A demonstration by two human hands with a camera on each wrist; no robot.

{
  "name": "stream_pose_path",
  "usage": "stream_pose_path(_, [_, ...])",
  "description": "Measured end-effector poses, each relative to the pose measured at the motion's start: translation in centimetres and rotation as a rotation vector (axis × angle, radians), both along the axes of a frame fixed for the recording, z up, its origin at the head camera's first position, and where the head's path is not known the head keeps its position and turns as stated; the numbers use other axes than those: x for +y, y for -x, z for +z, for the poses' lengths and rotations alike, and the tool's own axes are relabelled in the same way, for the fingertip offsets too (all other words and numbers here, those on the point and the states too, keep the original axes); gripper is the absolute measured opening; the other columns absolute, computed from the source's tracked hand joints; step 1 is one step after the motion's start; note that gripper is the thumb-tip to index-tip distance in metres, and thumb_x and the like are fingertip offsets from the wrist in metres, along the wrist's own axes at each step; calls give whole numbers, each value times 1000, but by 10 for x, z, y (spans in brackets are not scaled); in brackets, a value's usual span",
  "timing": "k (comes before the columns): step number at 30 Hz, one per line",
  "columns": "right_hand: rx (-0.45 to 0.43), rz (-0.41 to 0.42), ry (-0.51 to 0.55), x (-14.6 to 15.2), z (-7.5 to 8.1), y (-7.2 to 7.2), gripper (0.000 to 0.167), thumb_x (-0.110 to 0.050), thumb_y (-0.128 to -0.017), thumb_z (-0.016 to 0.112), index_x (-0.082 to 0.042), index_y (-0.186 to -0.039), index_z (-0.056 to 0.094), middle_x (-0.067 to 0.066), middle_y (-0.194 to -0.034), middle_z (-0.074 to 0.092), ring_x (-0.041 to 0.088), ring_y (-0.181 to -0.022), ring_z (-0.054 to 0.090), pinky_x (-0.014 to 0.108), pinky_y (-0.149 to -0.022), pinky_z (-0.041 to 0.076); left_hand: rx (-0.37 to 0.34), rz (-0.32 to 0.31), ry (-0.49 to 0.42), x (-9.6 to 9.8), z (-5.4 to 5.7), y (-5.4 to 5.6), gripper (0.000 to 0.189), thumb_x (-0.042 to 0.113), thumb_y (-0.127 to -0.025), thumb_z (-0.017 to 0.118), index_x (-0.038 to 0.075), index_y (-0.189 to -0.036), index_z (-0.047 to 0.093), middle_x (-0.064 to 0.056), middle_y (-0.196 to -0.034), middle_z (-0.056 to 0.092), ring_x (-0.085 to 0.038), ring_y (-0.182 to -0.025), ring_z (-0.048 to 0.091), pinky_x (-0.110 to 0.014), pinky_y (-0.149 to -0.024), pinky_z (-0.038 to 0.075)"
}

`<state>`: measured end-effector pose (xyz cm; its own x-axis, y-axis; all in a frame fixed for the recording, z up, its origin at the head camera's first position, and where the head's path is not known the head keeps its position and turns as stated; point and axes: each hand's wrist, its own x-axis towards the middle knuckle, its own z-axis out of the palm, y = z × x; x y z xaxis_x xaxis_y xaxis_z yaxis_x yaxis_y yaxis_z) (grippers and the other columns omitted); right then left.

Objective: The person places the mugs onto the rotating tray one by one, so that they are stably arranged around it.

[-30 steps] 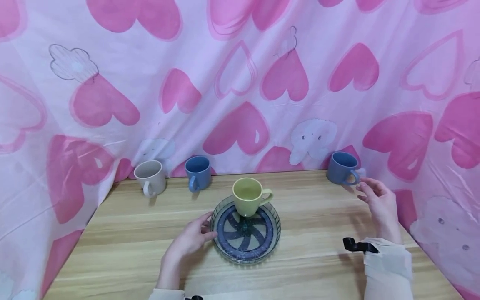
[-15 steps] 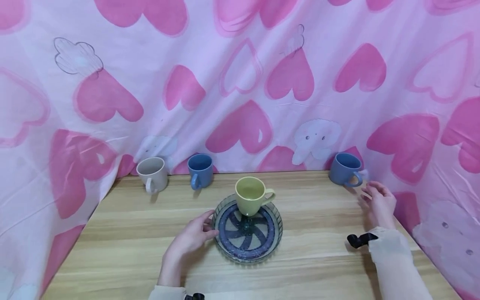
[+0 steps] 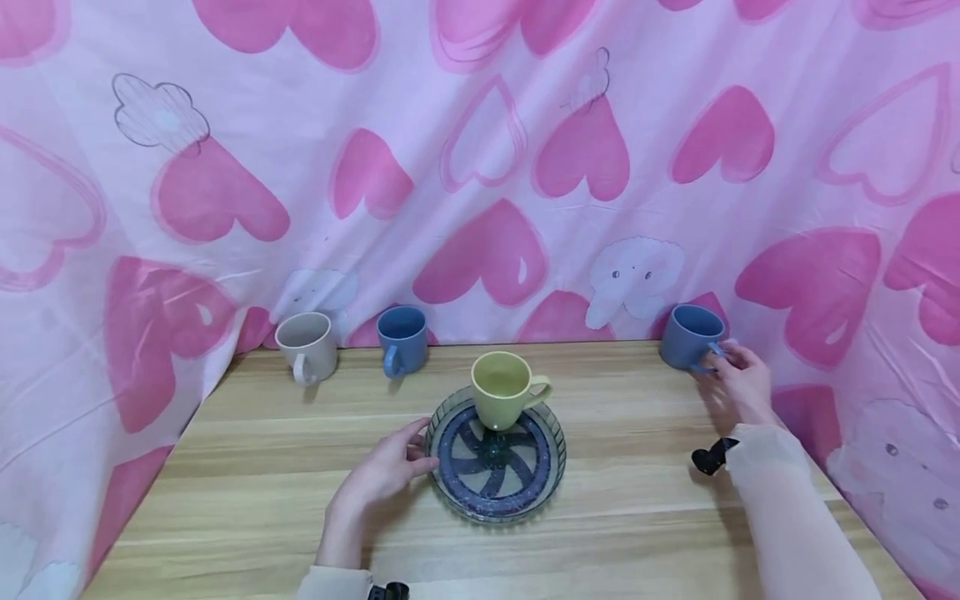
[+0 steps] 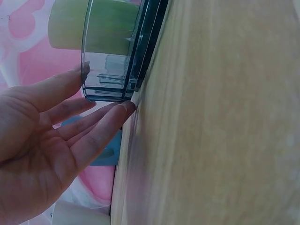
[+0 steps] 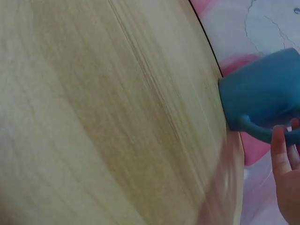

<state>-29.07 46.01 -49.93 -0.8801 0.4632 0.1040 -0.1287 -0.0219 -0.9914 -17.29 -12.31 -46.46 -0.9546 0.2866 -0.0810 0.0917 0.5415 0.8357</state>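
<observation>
A yellow-green mug [image 3: 501, 390] stands at the back part of a round, clear dish [image 3: 557, 467] with a dark pinwheel pattern. My left hand [image 3: 384, 468] rests against the dish's left side; in the left wrist view its nearly straight fingers [image 4: 101, 140] touch the clear wall and lower edge. At the back right, a blue mug [image 3: 686, 340] sits upright on the table. My right hand [image 3: 742, 383] pinches its handle [image 5: 260, 133], with fingertips [image 5: 279, 140] on the loop in the right wrist view. Part of that hand lies outside the right wrist view.
A light grey mug [image 3: 309, 348] and another blue mug [image 3: 403, 340] stand at the back left, handles toward me. A pink heart-patterned cloth [image 3: 480, 167] hangs behind the wooden table [image 3: 600, 533] and along its sides.
My right hand, beside the blue mug's handle before, has moved forward and left and now pinches it. The left hand keeps its place on the dish. The head view has shifted slightly.
</observation>
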Motion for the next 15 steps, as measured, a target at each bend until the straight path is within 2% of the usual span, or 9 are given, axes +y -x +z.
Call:
stream_pose_path(2, [-19,-13,-57,1,-2,5,25,-9,-84,75,-22,-105,71,-10,-86,65,4,-72,63,15,-65,54,-1,-6,2,-1,0,0,66,9,-88,72,0,-146,42,-19,-120,62,-33,-108,61,-51,-95,49])
stream_pose_path(4, [-37,-28,-98,-1,1,4,25,-7,-85,73,-22,-106,72,-12,-83,65,3,-69,64,14,-63,54,1,-15,3,-2,0,0,66,10,-88,72,0,-146,41,-19,-120,62,-33,-108,61,-50,-94,49])
stream_pose_path(10, [-122,-61,-235,-20,24,-10,34,-7,-91,66,-1,-124,63,-14,-80,64,0,-67,65,13,-64,54,9,-43,2,-2,0,0,67,11,-88,71,-2,-146,40,-20,-119,63,-32,-106,62,-47,-89,53])
stream_pose_path(13, [-226,-68,-344,-25,30,-15,40,-17,-95,64,-1,-131,58,-12,-88,62,-2,-75,60,10,-69,51,11,-47,1,-2,1,0,66,10,-88,71,-3,-145,40,-20,-117,63,-33,-106,62,-47,-89,53])
stream_pose_path(15, [-287,-67,-420,-28,31,-16,41,-22,-97,61,-5,-134,57,-6,-97,60,3,-86,56,11,-73,48,13,-42,6,-2,1,0,66,9,-88,71,-3,-145,41,-20,-116,64,-33,-105,62,-47,-89,53])
